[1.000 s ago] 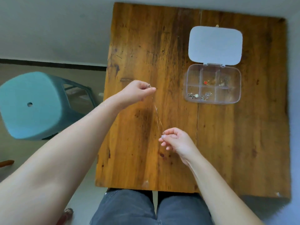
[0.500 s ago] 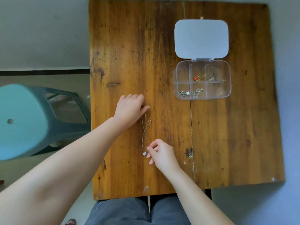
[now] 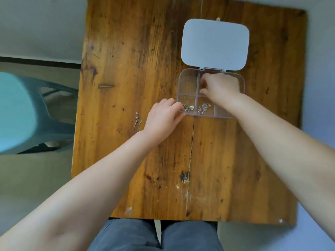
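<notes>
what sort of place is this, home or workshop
Most likely a room at home, used for small jewellery work: a worn wooden table, an open clear compartment box holding charms, and a teal plastic stool beside the table.

The right hand (image 3: 220, 86) covers the clear box's (image 3: 187, 82) far middle and 2 o'clock compartments, hiding their contents and its own fingertips; whether it pinches anything cannot be told. The charms (image 3: 188, 107) in the near compartments at 7 and 6 o'clock are too small to name. The thin chain (image 3: 137, 120), at 9 o'clock of the left hand (image 3: 163, 118), fades too fine to follow at its near end. At 9 o'clock the teal stool (image 3: 18, 113) is blurred and cut by the edge; the table (image 3: 126, 51) is cropped at 12
</notes>
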`<state>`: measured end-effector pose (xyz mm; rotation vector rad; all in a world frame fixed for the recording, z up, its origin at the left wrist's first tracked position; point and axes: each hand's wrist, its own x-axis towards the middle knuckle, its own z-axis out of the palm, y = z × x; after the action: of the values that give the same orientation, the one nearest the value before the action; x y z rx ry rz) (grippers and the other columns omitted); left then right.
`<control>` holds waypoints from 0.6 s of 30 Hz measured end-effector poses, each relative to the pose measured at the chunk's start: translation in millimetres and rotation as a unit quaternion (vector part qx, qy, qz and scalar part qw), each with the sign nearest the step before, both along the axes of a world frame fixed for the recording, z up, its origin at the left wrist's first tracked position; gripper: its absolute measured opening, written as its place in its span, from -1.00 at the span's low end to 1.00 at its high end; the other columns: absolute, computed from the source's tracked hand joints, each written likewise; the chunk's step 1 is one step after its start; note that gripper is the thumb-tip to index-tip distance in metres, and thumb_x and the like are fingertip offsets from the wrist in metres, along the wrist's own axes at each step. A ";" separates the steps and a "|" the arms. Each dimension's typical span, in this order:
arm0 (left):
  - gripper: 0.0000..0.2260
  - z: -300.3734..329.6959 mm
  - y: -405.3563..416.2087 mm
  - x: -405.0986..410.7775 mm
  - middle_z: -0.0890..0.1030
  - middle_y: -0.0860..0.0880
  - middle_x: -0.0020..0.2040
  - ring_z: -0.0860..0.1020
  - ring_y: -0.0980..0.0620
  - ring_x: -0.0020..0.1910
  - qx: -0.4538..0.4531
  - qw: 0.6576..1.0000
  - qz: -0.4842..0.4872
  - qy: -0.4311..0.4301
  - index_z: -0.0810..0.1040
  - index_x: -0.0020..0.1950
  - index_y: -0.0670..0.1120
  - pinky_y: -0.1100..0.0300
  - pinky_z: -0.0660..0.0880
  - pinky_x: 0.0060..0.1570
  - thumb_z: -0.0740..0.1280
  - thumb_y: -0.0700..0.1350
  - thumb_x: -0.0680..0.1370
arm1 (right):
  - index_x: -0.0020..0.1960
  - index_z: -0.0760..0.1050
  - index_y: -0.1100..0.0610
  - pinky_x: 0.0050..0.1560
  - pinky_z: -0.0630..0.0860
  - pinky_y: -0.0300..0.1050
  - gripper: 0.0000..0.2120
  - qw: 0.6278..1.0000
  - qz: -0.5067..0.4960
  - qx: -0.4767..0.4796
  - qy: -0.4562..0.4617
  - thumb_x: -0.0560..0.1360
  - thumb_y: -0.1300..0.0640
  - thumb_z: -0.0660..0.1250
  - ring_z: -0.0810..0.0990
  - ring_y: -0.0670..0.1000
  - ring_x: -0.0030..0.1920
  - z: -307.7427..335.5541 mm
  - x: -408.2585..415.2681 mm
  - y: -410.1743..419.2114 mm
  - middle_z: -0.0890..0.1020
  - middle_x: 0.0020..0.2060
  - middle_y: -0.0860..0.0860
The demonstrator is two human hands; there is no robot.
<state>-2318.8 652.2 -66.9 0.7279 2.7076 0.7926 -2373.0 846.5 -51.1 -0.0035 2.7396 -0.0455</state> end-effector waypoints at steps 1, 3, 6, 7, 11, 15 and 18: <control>-0.86 0.4 1.1 0.2 0.59 -0.12 -0.11 0.50 -0.14 -0.10 -0.001 1.000 0.005 0.002 0.55 0.01 -0.14 -0.01 0.47 -0.17 0.29 -0.09 0.56 | 0.08 0.49 0.15 -0.22 0.45 -0.04 -0.80 1.000 0.012 0.006 -0.011 0.54 0.05 0.29 0.58 0.19 -0.11 -0.4 -2.8 0.4 0.61 -0.12 0.13; -0.86 1.4 2.6 2.2 0.60 -0.12 -0.11 0.50 -0.14 -0.10 -0.003 1.000 0.012 0.003 0.56 0.00 -0.15 -0.02 0.47 -0.17 0.29 -0.10 0.57 | -0.01 0.49 0.17 -0.22 0.44 -0.03 -0.84 0.999 0.023 0.013 -0.044 0.53 0.07 0.31 0.56 0.19 -0.11 0.5 -9.7 0.3 0.58 -0.15 0.13; -0.86 1.9 3.9 4.4 0.61 -0.11 -0.11 0.50 -0.13 -0.11 -0.004 1.000 0.025 0.004 0.55 0.00 -0.14 -0.04 0.47 -0.16 0.28 -0.10 0.57 | -0.16 0.45 0.20 -0.33 0.37 -0.08 -0.89 0.995 0.041 0.028 -0.089 0.53 0.21 0.29 0.49 0.16 -0.21 2.1 -19.6 -3.0 0.48 -0.32 0.09; -0.86 2.5 4.7 5.2 0.61 -0.11 -0.12 0.49 -0.12 -0.11 -0.003 1.000 0.029 0.005 0.55 0.00 -0.14 -0.03 0.46 -0.16 0.27 -0.09 0.57 | -0.20 0.43 0.21 -0.36 0.34 -0.09 -0.87 0.994 0.047 0.026 -0.093 0.52 0.26 0.27 0.47 0.15 -0.25 2.5 -20.5 -3.6 0.43 -0.36 0.08; -0.87 4.0 5.9 5.5 0.60 -0.10 -0.11 0.49 -0.11 -0.09 -0.008 0.999 0.039 0.008 0.55 0.00 -0.13 0.04 0.41 -0.15 0.27 -0.10 0.58 | -0.13 0.43 0.23 -0.28 0.43 -0.03 -0.95 0.996 0.035 -0.028 -0.072 0.51 0.27 0.24 0.48 0.15 -0.24 3.0 -15.5 3.2 0.46 -0.30 0.12; -0.88 4.4 6.2 5.2 0.61 -0.09 -0.11 0.48 -0.10 -0.09 -0.014 0.999 0.034 0.005 0.54 -0.01 -0.12 0.06 0.38 -0.15 0.27 -0.10 0.57 | -0.07 0.47 0.26 -0.25 0.44 -0.03 -0.87 0.995 0.027 0.004 -0.097 0.52 0.17 0.32 0.50 0.16 -0.21 8.2 -12.6 4.6 0.48 -0.28 0.13; -0.89 3.8 5.9 5.2 0.61 -0.09 -0.11 0.49 -0.10 -0.09 -0.008 0.999 0.037 0.002 0.54 -0.01 -0.12 0.09 0.35 -0.16 0.28 -0.10 0.57 | -0.18 0.44 0.25 -0.31 0.37 -0.07 -0.83 0.991 0.040 0.030 -0.125 0.53 0.18 0.31 0.45 0.12 -0.28 12.0 -16.9 0.4 0.41 -0.38 0.09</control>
<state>-2313.7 658.1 -63.1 0.6312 2.7553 0.7850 -2389.9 846.9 -39.1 -0.0861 2.4865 0.0560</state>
